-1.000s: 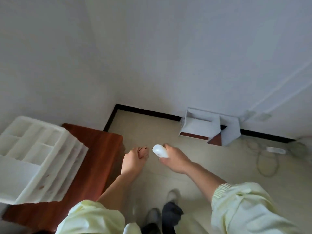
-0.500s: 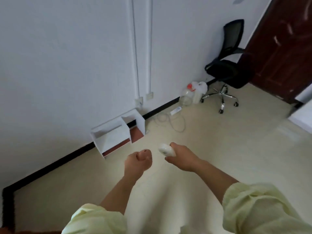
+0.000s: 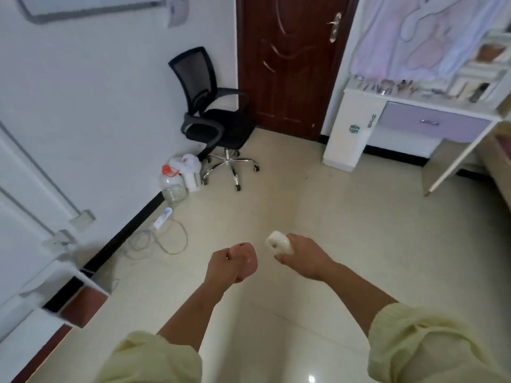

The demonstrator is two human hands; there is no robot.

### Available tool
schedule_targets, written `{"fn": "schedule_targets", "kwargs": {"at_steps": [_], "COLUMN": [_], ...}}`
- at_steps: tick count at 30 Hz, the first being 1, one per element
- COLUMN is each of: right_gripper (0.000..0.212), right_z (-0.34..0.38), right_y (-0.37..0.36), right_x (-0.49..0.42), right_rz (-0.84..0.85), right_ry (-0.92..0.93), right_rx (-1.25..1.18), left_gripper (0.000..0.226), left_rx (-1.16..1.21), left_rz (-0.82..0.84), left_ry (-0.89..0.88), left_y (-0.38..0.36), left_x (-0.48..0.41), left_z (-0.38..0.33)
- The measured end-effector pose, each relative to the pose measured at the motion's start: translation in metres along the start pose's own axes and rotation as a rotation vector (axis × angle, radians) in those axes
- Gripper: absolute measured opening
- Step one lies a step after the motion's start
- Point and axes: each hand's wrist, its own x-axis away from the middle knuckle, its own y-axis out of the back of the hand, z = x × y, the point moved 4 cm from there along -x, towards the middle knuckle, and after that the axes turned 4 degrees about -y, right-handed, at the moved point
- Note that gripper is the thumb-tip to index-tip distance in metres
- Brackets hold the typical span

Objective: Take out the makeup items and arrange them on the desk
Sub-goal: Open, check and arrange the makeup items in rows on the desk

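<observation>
My left hand is closed around a small pinkish rounded item, held out over the floor. Just to its right, my right hand grips a white rounded makeup item. Both hands are at mid-frame, a short gap apart. The white desk with a purple drawer stands far off at the upper right. Several small makeup items lie in a row on its top, too blurred to name.
A black office chair stands by a dark wooden door. A water bottle, a power strip and loose cables lie along the left wall. A white open box sits at the lower left.
The view has swung right, from the corner with the white organiser to the door and desk. Both hands keep their items and stay in front of me.
</observation>
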Motion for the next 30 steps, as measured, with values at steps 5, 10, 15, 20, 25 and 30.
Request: {"fn": "schedule_targets", "kwargs": {"at_steps": [5, 10, 15, 20, 25, 30], "right_gripper": [0.032, 0.038, 0.030, 0.034, 0.040, 0.039], "right_z": [-0.094, -0.189, -0.259, -0.319, -0.392, -0.486], "right_y": [0.078, 0.155, 0.236, 0.321, 0.397, 0.477], "right_x": [-0.039, -0.111, -0.181, -0.239, -0.283, -0.337], "right_rz": [-0.108, -0.219, -0.322, -0.408, -0.478, -0.523], "right_ry": [-0.116, -0.250, -0.360, -0.458, -0.534, -0.552], "right_rx": [-0.118, -0.239, -0.473, -0.517, -0.509, -0.457], "left_gripper": [0.026, 0.020, 0.013, 0.025, 0.032, 0.030], "left_rx": [-0.017, -0.072, -0.118, -0.137, -0.125, -0.083], "left_rz": [0.153, 0.275, 0.379, 0.422, 0.463, 0.496], "left_ry": [-0.018, -0.062, -0.074, -0.079, -0.067, -0.063], "left_y": [-0.107, -0.215, -0.305, -0.395, -0.494, -0.610], "left_x": [-0.090, -0.195, -0.294, -0.388, -0.459, -0.529], "left_z": [-0.054, -0.110, -0.173, -0.243, -0.291, -0.339]}}
